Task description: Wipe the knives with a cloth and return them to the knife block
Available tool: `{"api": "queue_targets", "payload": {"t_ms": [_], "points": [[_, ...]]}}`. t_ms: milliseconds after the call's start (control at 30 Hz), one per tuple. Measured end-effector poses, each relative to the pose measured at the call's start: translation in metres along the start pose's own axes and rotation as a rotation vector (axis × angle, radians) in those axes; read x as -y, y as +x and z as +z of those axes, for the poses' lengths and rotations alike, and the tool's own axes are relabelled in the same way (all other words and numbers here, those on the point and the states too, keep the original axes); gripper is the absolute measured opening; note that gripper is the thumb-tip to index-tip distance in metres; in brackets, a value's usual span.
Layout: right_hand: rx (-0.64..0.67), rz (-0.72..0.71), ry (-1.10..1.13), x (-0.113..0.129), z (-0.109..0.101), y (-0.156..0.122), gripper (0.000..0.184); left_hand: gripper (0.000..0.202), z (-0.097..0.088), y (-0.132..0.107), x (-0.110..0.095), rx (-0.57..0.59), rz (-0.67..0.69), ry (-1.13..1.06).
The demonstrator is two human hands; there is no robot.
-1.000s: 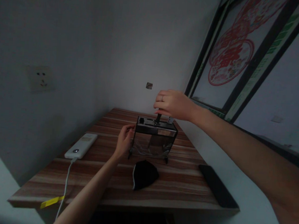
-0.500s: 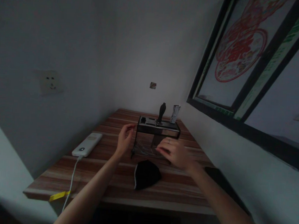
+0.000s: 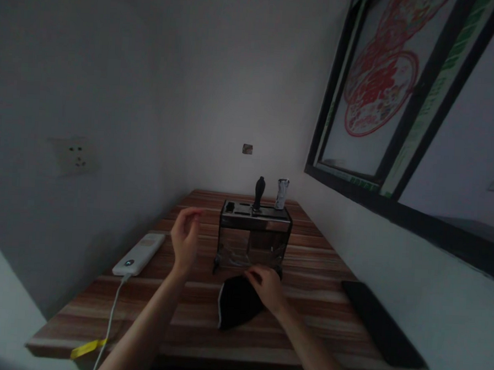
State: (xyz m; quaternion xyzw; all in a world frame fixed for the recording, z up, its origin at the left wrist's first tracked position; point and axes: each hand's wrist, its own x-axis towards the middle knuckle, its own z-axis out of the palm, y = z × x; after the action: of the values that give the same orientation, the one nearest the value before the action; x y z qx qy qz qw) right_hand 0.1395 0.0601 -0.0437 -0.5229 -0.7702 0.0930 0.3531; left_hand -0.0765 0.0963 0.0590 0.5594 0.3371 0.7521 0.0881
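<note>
My left hand (image 3: 185, 236) is raised left of the clear-walled box, its fingers bent, apart from the thumb and holding nothing. Low in front of the box, my right hand (image 3: 265, 285) has its fingertips together at the upper edge of a black face mask (image 3: 238, 306). The mask lies folded on the table, with a pale line along its left side; where the fingertips meet it is partly hidden. Behind it stands the box (image 3: 233, 248), which has a metal top and a dark upright handle (image 3: 259, 192). A crumpled silvery packet (image 3: 282, 193) stands at the top's right end.
The wood-grain table (image 3: 305, 342) fits between two walls. On its left lies a white power bank (image 3: 139, 254) with a white cable (image 3: 114, 310) and a yellow tag (image 3: 87, 349). A flat black slab (image 3: 382, 324) lies along the right edge. A framed picture (image 3: 379, 98) hangs on the right.
My right hand has moved down from the front of the box to the face mask. My left hand has drawn away leftward from the box. The view has shifted slightly.
</note>
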Motion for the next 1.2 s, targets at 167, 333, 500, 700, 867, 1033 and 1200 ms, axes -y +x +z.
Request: {"api": "queue_targets", "payload": {"t_ms": [167,333,500,700,867,1033,1200], "points": [[0.027,0.001,-0.020,0.003,-0.002,-0.002,0.018,0.012,0.022,0.023,-0.057,0.171,0.063,-0.097],[0.061,0.022,-0.055,0.003,-0.003,-0.003,0.017,0.013,0.069,0.044,-0.101,0.520,0.269,-0.137],[0.087,0.043,-0.060,0.003,-0.002,-0.003,0.014,0.025,0.129,0.068,-0.119,0.963,0.667,0.206],[0.107,0.061,-0.045,0.007,-0.003,-0.003,0.010,0.034,0.187,0.096,-0.112,1.222,1.196,0.671],[0.110,0.072,-0.037,0.006,-0.005,-0.002,0.008,0.021,0.218,0.091,-0.084,1.339,1.220,0.909],[0.122,0.084,-0.046,0.005,-0.006,-0.003,0.009,0.020,0.248,0.074,-0.058,1.354,1.126,0.983],[0.145,0.082,-0.054,0.005,-0.006,-0.003,0.010,0.030,0.263,0.060,-0.034,1.340,0.992,1.028]]}}
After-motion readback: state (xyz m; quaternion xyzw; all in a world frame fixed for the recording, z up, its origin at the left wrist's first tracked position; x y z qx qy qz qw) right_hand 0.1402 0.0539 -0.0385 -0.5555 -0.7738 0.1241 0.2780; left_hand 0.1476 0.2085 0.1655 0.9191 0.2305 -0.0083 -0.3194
